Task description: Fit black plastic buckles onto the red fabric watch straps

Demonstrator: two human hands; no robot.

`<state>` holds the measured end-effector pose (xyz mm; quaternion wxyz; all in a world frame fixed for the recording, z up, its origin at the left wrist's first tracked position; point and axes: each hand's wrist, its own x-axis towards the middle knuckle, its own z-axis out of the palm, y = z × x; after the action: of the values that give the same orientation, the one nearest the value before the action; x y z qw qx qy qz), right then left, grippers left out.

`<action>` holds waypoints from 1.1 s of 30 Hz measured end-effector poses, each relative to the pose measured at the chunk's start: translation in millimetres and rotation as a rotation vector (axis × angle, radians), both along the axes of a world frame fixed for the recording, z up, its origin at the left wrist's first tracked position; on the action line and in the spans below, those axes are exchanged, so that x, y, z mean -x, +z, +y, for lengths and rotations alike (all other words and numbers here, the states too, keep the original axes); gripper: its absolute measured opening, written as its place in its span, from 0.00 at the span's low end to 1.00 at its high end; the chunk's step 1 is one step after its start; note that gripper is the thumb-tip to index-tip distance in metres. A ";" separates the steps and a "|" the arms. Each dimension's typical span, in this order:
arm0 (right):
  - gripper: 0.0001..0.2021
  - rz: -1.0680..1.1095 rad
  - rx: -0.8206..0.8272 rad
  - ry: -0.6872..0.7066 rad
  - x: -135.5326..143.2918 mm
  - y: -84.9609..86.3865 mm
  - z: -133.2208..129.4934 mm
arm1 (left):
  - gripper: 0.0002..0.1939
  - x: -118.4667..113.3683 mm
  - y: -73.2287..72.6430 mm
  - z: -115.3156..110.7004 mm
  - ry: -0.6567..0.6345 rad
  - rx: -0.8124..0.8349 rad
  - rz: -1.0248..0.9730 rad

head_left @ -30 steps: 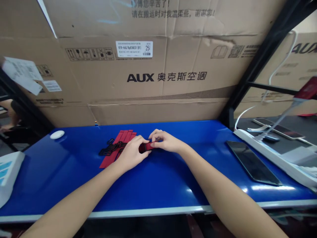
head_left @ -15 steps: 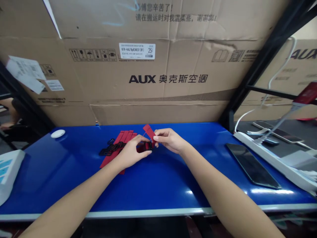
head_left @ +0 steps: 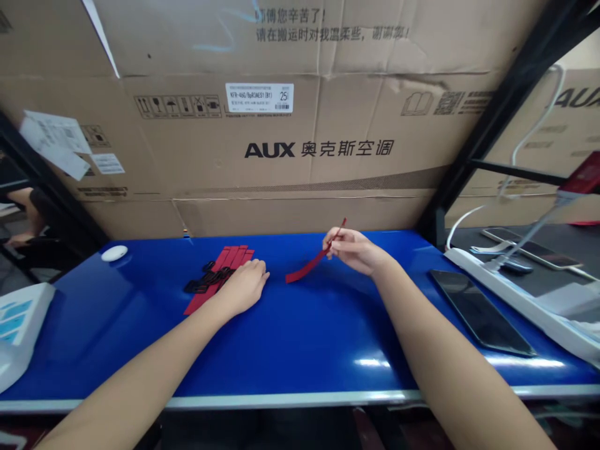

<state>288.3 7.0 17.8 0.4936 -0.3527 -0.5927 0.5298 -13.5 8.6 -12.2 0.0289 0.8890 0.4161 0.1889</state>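
My right hand (head_left: 354, 249) is raised above the blue table, pinching a red webbing strap (head_left: 305, 270). One end of the strap hangs down to the left, and a short bit sticks up above the fingers. My left hand (head_left: 246, 289), knuckles up and fingers curled under, lies at the right side of a row of red straps (head_left: 232, 255). Whatever those fingers hold, if anything, is hidden beneath the hand. Black plastic buckles (head_left: 206, 280) lie in a cluster across these straps, partly covered by the left hand.
A phone (head_left: 478, 311) and a white power strip (head_left: 515, 306) lie at the right. At the left are a white round disc (head_left: 114, 253) and a white device (head_left: 25, 328). A cardboard wall (head_left: 319, 175) closes off the back. Another person's arm (head_left: 30, 212) shows at far left.
My hands, close together over a black buckle and red strap before, have come apart. The right moved right with the strap; the left moved slightly left and down, its fingers now hidden underneath.
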 end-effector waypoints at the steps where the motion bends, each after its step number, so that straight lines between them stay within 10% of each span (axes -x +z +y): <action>1: 0.17 -0.065 0.019 0.005 -8.7 -4.4 2.7 | 0.12 2.1 -0.2 0.8 0.046 -0.011 0.016; 10: 0.08 -0.706 -0.165 -0.666 -29.3 -17.0 18.2 | 0.06 16.1 -1.7 11.8 0.119 -0.036 0.015; 16: 0.11 -0.984 -0.271 -0.123 32.4 -16.6 6.3 | 0.06 5.1 -2.9 16.3 0.022 0.178 -0.278; 33: 0.09 -0.536 -0.091 0.063 62.9 -19.6 0.3 | 0.24 -8.6 4.4 6.3 -0.013 0.826 -1.025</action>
<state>225.4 7.3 -1.8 0.3177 -0.4393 -0.7361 0.4052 -4.9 14.9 -7.8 0.5634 0.6048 0.3823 0.4130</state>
